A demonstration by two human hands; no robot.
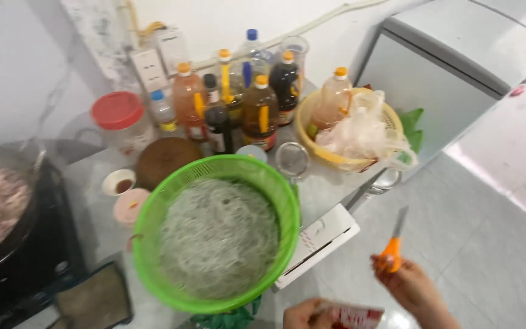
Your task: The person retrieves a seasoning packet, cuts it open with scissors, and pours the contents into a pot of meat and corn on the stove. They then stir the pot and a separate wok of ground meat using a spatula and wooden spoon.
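Observation:
My right hand point(412, 289) is at the lower right, off the counter's edge, holding orange-handled scissors point(392, 250) with the blades pointing up. My left hand point(302, 315) is at the bottom edge, gripping a small red and white packet point(354, 317). Both hands are just right of a green plastic colander point(153, 244) filled with pale thin noodles point(217, 237) on the counter.
Behind the colander stand several sauce and oil bottles point(260, 109), a red-lidded jar point(120, 122), a yellow basket point(312, 146) with plastic bags, a small strainer point(291, 159) and small bowls point(119, 181). A black pan point(7, 244) with pinkish food is at left. A white appliance point(452, 67) stands right.

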